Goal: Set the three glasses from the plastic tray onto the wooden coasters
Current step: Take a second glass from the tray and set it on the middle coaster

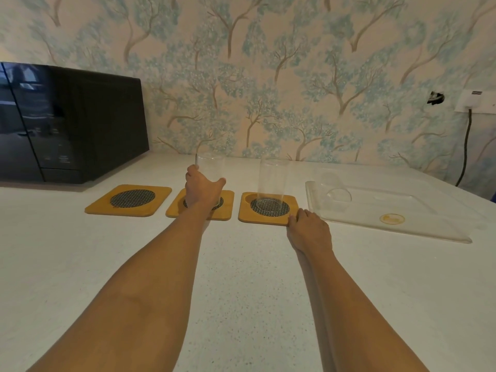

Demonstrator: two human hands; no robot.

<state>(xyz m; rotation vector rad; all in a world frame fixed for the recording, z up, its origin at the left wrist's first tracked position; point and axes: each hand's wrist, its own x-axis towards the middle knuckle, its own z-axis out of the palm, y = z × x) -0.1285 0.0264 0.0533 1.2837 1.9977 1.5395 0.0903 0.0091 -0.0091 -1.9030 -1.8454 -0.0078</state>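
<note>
Both forearms fill the lower frame, reaching up over the speckled white countertop (241,304). At mid-frame my left hand (202,190) is wrapped around the middle glass (212,166), thumb on its right side, fingers round the far side, lowering it onto the middle coaster (200,205). I cannot tell whether its base is touching yet, since my hand hides it. To do this well, I should keep the glass upright, centre it over the dark mesh disc, and let go only once it sits flat.

My right hand (308,229) lies flat and holds nothing, fingertips touching the near right corner of the right coaster (268,208), which should stop it sliding.

Largest of the task's things is the clear plastic tray (402,229) at right of centre, with one glass (334,193) left on it, apparently lying on its side. Next, a tall clear glass (273,183) stands upright on the right coaster. The left coaster (128,200) is bare, so I judge one placement remains after this.
</note>
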